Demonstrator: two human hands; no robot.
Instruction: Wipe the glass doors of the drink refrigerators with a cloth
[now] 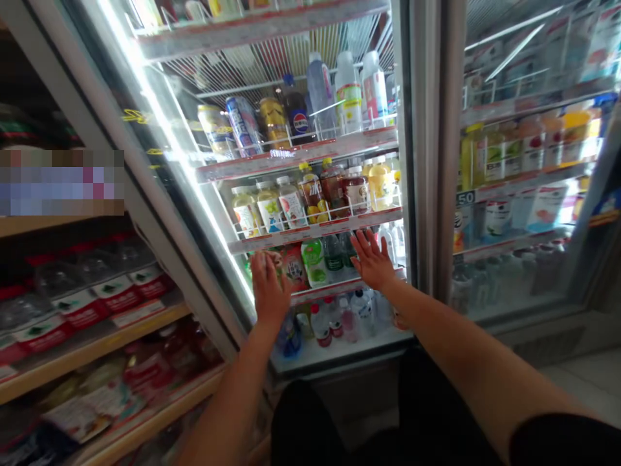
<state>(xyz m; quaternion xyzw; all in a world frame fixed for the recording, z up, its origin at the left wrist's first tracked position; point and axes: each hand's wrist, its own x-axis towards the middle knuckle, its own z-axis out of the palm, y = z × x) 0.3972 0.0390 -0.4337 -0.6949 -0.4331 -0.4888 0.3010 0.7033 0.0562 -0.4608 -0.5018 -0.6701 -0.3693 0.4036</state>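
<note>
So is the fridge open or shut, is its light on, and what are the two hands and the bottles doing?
Left door: looks swung open.
Right door: shut.
Light strip: on.
Left hand: open, fingers spread, holding nothing.
Right hand: open, fingers spread, holding nothing.
Green bottle: upright on its shelf, between the hands.

You faced a green-labelled bottle (314,262), a blue, white and red can (242,126), a yellow bottle (380,183) with a yellow cap, red price strips (315,231) along the shelf edges, and red-and-white packets (116,294) bearing dark green marks.
</note>
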